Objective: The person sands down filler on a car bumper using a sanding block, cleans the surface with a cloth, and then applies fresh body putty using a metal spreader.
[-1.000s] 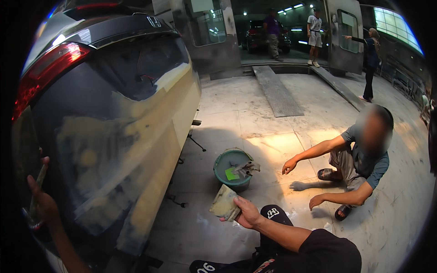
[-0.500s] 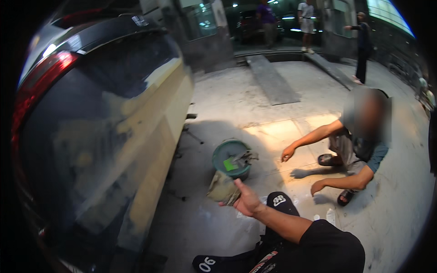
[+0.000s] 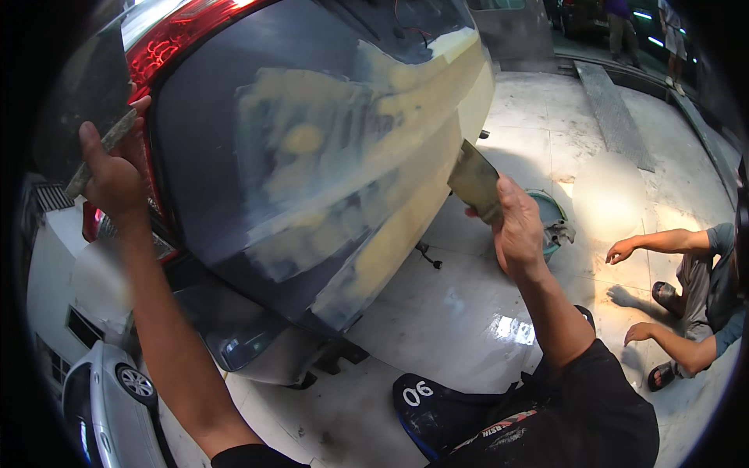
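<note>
My left hand (image 3: 117, 186) is raised beside the red tail light (image 3: 160, 54), closed around a thin grey-green flat block (image 3: 118, 131) seen nearly edge-on. My right hand (image 3: 521, 230) grips a dark olive piece of sandpaper (image 3: 476, 181) between thumb and fingers. The sandpaper is held up near the lower right edge of the car's rear panel (image 3: 199, 148) and overlaps it in view; contact cannot be made out. Beige and greyish filler patches (image 3: 300, 140) cover much of that dark panel.
Behind my right hand, a green bucket (image 3: 555, 203) stands on the pale tiled floor with a grey cloth (image 3: 560, 232) over its rim. A person (image 3: 694, 296) squats at the right, arms forward. A silver car (image 3: 109, 398) is at lower left; metal ramps (image 3: 616, 117) lie farther back.
The view has swung left toward the car panel. My left hand has come into view holding the flat block. My right hand has lifted the sandpaper from near the bucket to the panel's edge.
</note>
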### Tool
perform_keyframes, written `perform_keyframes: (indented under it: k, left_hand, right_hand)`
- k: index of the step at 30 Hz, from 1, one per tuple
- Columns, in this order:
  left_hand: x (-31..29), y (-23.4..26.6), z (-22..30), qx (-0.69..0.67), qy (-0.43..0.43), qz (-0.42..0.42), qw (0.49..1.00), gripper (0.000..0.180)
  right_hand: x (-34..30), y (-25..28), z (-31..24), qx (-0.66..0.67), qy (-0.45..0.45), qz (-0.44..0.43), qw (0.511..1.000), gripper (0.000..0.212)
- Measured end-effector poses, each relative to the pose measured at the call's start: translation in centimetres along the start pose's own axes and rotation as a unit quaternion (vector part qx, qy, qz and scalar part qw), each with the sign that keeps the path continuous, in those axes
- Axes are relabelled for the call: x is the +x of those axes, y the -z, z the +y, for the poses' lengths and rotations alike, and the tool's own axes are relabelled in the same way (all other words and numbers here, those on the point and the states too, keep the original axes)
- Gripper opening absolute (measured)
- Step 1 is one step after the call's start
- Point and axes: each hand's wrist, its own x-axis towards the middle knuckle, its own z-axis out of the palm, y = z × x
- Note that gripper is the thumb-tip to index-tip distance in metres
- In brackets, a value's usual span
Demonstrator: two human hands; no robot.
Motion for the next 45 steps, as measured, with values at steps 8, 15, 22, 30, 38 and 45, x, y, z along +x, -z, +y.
perform_keyframes:
  k: [8,15,22,30,38,45]
  left_hand:
    - [0.0,-1.3,-0.5,-0.076,-0.038,0.0,0.996,0.045]
    - [-0.1,-1.7,-0.2,-0.113,-0.115,-0.006,0.987,0.031]
    - [-0.9,-2.6,0.6,-0.102,-0.135,0.007,0.986,0.028]
    - [-0.8,-2.6,0.5,-0.087,-0.163,0.015,0.983,0.026]
    - [-0.6,-2.2,0.4,-0.072,-0.176,-0.001,0.982,0.029]
    - [-0.6,-2.1,0.3,-0.066,-0.203,0.002,0.977,0.03]
  right_hand:
    - [3.2,-6.5,-2.1,-0.146,0.134,-0.02,0.98,0.035]
    - [4.2,-12.3,-2.7,-0.229,0.278,-0.031,0.932,0.029]
    - [5.3,-15.7,-1.3,-0.363,0.363,0.006,0.858,0.029]
    - [5.5,-18.0,0.0,-0.48,0.392,0.054,0.783,0.027]
    - [5.8,-18.7,0.5,-0.483,0.394,0.064,0.779,0.032]
    - [5.6,-20.9,0.8,-0.526,0.414,0.08,0.739,0.04]
